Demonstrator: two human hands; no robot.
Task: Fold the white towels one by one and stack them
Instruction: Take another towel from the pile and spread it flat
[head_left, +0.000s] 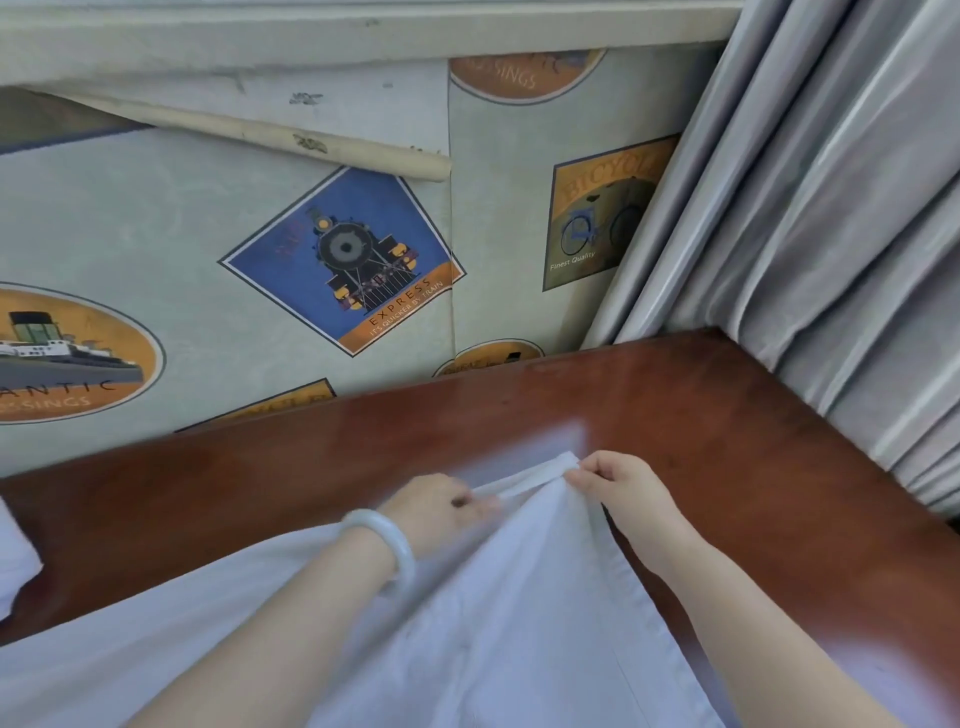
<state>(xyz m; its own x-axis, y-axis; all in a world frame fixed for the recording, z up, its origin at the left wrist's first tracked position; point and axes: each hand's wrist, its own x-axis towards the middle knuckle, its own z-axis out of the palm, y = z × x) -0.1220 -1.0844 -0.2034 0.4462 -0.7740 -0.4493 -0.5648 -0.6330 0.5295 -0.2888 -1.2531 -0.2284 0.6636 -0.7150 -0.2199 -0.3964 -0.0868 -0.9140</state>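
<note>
From my remote seat I judged this to be the opening of a fold, with the white towel (519, 623) being gathered at its far hem and nothing yet stacked in view. The towel lay over the near part of the reddish-brown table (727, 415), draped toward the person and running under both forearms. The right hand (618, 480) pinched the hemmed corner between thumb and curled fingers, lifting it just off the wood. The left hand (434, 512), with a pale smooth bangle (384, 540) on the wrist, gripped the same hem just beside it, though blur softened its fingers. The cloth looked thin, woven and limp, with a flat stitched border and a long crease falling from the pinch. The tabletop was polished and glossy, so I expected the fabric to slide easily. The next move, I reckoned, called for spreading the hands apart along the hem to tension it, then matching the edges squarely. A second white cloth (13, 561) showed at the left edge.
</note>
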